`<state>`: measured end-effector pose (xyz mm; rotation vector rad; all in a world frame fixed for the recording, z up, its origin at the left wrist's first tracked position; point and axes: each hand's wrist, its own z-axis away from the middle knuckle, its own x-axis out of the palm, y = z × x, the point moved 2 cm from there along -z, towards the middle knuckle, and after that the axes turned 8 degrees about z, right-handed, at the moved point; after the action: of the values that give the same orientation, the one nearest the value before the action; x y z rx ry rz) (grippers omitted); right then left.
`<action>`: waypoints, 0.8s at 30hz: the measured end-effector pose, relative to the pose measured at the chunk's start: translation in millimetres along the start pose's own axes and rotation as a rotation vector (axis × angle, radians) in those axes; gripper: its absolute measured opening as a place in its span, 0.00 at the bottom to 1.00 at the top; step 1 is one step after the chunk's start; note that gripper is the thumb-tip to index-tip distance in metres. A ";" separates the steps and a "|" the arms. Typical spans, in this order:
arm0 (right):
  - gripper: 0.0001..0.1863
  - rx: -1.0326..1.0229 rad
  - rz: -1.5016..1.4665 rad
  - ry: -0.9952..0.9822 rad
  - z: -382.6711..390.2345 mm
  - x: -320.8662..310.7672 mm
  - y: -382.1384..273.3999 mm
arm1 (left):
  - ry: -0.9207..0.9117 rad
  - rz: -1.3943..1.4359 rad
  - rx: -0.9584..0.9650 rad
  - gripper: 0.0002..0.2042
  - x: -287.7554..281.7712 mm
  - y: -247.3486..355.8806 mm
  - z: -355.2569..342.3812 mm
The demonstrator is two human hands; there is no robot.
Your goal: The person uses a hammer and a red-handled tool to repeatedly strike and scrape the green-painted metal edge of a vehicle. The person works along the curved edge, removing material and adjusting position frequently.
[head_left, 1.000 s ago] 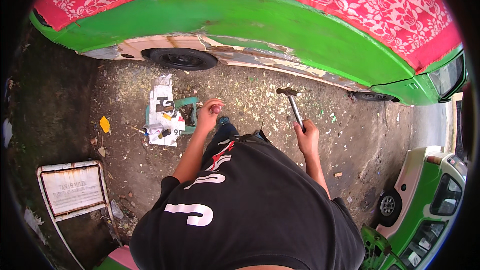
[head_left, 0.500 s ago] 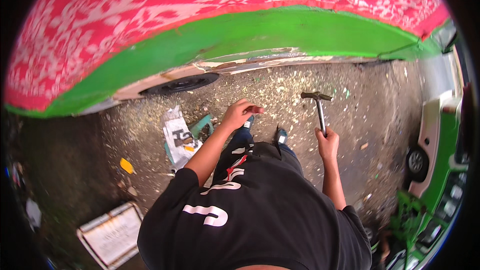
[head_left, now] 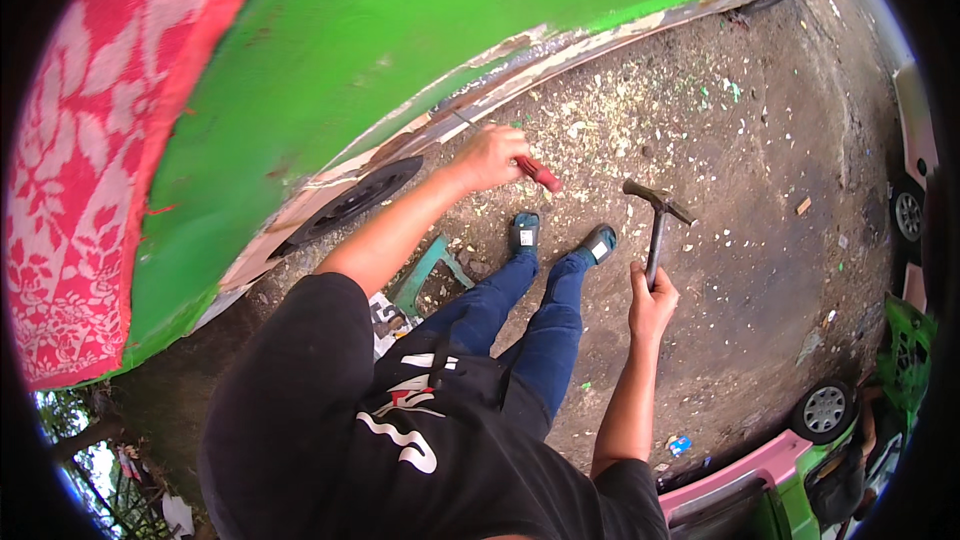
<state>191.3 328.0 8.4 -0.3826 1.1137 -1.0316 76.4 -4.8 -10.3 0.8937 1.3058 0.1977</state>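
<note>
Head view, person seated, legs in blue jeans (head_left: 520, 325) stretched forward over a dirt ground (head_left: 760, 240) littered with pale paint chips.

Left hand (head_left: 490, 155): raised at the lower edge of the bright green painted vehicle body panel (head_left: 400, 50). Grip fully closed around a red-handled chisel-like tool (head_left: 538, 173); the red handle end sticks out of the fist toward the person's right. A thin metal shank seems to run from the fist up-left along the panel's scraped, cream-and-rust lower seam (head_left: 500, 65); tip contact cannot be made out.

Right hand (head_left: 650, 300): held out over the ground, well apart from the left hand. Grip closed around the lower end of a dark metal hammer with a slim shaft (head_left: 657, 225). Shaft nearly upright, head at top, in the air to the right of the chisel handle, not touching it.

Surroundings: black wheel (head_left: 350, 202) under the panel, left of the left forearm. Red cloth with white floral pattern (head_left: 90, 140) drapes the vehicle at far left. Green metal frame (head_left: 425, 270) and printed paper (head_left: 385, 320) lie beside the left thigh. Dark shoes (head_left: 560, 238) point toward the vehicle. Small green-and-pink vehicles (head_left: 800, 440) at right edge.
</note>
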 end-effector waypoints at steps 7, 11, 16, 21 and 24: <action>0.21 0.057 -0.094 -0.022 -4.3 26.8 22.5 | 0.034 -0.065 -0.080 0.10 -3.9 -24.0 10.3; 0.21 0.041 -0.071 -0.069 0.0 33.2 18.7 | 0.047 -0.045 -0.071 0.11 -8.6 -25.9 15.4; 0.22 -0.062 -0.039 -0.096 6.9 33.1 -7.9 | 0.019 -0.048 -0.071 0.15 -15.2 -25.0 17.7; 0.22 -0.168 -0.027 -0.163 11.9 41.1 -12.5 | 0.047 -0.040 0.010 0.10 -17.0 -26.9 19.6; 0.11 -0.171 -0.145 -0.212 18.7 48.2 -19.2 | 0.060 -0.041 0.099 0.10 -22.4 -31.4 16.8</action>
<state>201.3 274.0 3.7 -0.7018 0.9961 -0.9995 73.8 -46.6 -14.5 0.9500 1.3982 0.1291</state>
